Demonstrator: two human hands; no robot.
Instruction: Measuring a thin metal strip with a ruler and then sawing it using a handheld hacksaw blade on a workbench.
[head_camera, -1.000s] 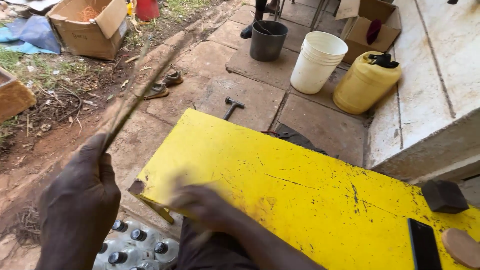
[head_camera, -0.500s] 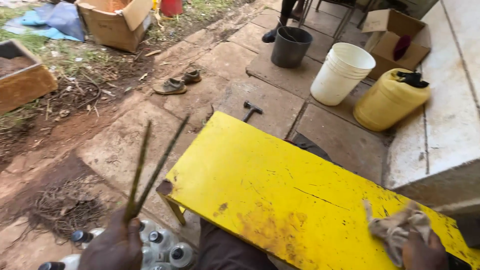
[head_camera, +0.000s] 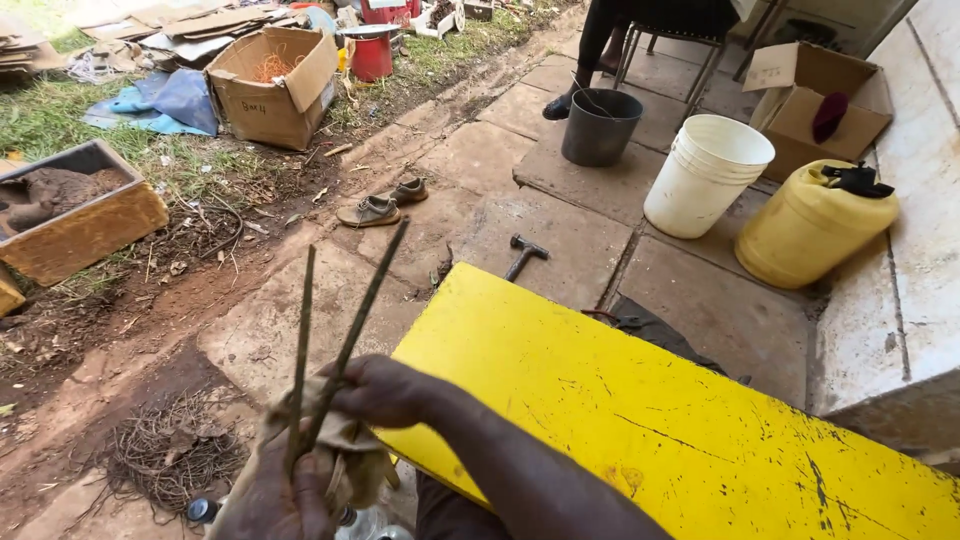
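My left hand sits at the bottom left, closed around the lower ends of two thin dark rods that point up and away from me. My right hand reaches across from the right and presses a crumpled beige cloth around the rods just above my left hand. Both hands are just off the near left corner of a scuffed yellow tabletop.
A hammer lies on the paving beyond the table. Further off stand a white bucket, a yellow jerrycan and a dark bucket. A pair of shoes, cardboard boxes and a wire tangle lie left.
My right hand has carried the cloth from the right side of the table over to the rods and wrapped it around them. My left hand still holds the rods.
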